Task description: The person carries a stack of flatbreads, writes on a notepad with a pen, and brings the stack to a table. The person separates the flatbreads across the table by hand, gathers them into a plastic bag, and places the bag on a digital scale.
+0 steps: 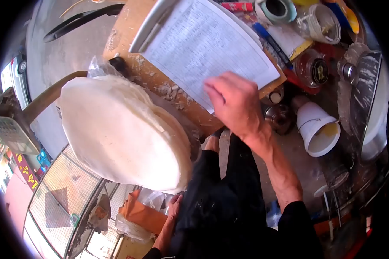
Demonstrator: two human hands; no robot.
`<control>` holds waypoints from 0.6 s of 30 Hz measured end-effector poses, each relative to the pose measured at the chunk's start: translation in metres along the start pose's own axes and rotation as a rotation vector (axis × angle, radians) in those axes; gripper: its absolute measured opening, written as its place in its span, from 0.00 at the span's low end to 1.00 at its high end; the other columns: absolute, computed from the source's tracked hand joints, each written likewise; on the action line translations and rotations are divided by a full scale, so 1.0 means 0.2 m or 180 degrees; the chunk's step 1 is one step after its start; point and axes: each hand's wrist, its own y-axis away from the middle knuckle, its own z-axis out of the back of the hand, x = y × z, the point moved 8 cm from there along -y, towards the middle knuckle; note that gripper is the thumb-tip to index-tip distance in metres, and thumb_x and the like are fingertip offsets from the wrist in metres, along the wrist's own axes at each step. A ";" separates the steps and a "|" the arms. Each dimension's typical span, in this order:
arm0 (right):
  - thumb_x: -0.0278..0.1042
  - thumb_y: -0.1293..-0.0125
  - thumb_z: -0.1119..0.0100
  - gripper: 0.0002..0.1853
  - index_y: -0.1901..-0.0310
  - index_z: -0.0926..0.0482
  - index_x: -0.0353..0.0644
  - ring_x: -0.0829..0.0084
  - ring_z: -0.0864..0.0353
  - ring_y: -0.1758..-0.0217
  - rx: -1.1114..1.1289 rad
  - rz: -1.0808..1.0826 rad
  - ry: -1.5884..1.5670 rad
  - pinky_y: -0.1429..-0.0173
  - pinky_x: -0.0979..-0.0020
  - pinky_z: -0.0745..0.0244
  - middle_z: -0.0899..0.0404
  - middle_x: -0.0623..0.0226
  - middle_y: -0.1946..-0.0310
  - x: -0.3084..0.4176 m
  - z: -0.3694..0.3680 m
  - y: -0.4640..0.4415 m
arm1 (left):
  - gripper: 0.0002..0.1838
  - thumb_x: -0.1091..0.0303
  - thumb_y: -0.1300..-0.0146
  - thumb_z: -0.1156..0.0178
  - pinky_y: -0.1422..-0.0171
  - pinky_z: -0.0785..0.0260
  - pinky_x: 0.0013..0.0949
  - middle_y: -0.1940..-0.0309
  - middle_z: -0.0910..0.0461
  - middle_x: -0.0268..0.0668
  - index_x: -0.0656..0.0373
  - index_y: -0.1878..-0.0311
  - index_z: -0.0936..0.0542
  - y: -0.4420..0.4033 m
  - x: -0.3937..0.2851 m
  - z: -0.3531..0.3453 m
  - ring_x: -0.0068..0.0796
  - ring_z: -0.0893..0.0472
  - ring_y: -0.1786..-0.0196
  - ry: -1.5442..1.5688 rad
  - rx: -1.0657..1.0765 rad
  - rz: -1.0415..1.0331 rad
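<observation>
My right hand (237,103) is over the lower part of an open notebook (203,39) covered in handwriting. Its fingers are curled inward and slightly blurred; whatever may be between them does not show. On the left is a thick stack of large, round, pale thin sheets (121,129), like flatbread, with uneven layered edges. My left hand (173,206) is low by the stack's bottom edge, close to my leg. Its fingertips are hidden there, so I cannot tell whether they grip the sheets.
The notebook lies on a wooden board (116,41) strewn with white flakes. A blue marker (272,45), glass jars (317,71) and a tape roll (275,9) crowd the right. A white bucket (317,129) stands below them. Wire mesh (69,194) is at lower left, beside an orange bag (142,213).
</observation>
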 end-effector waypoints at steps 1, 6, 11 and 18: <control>0.22 0.46 0.39 0.05 0.66 0.19 0.38 0.59 0.20 0.72 0.0000 0.0072 0.0004 0.69 0.64 0.24 0.22 0.60 0.74 0.00 0.00 -0.09 | 0.22 0.56 0.35 0.42 0.47 0.32 0.29 0.58 0.18 0.38 0.67 0.49 0.21 -0.02 0.00 -0.01 0.27 0.23 0.54 0.0054 0.0000 -0.0048; 0.19 0.43 0.46 0.05 0.72 0.22 0.39 0.64 0.19 0.66 0.0206 0.1372 0.0946 0.70 0.67 0.22 0.20 0.57 0.70 0.09 -0.20 -0.50 | 0.21 0.56 0.35 0.43 0.50 0.32 0.27 0.62 0.18 0.38 0.67 0.51 0.20 -0.06 -0.01 -0.03 0.25 0.23 0.57 -0.0094 -0.0149 -0.0324; 0.19 0.44 0.46 0.05 0.67 0.23 0.40 0.61 0.19 0.63 0.0551 0.2190 0.1807 0.64 0.65 0.22 0.20 0.59 0.68 0.11 -0.42 -0.70 | 0.15 0.63 0.35 0.41 0.50 0.32 0.25 0.62 0.18 0.35 0.66 0.52 0.20 -0.14 0.23 -0.11 0.23 0.23 0.58 0.0905 -0.0082 -0.0300; 0.24 0.49 0.47 0.04 0.79 0.27 0.41 0.65 0.21 0.76 0.0637 0.2853 0.1823 0.74 0.64 0.26 0.25 0.63 0.81 0.31 -0.31 -0.67 | 0.13 0.65 0.34 0.41 0.54 0.32 0.23 0.64 0.19 0.31 0.65 0.54 0.19 -0.12 0.33 -0.23 0.19 0.24 0.62 0.1304 -0.0148 -0.0315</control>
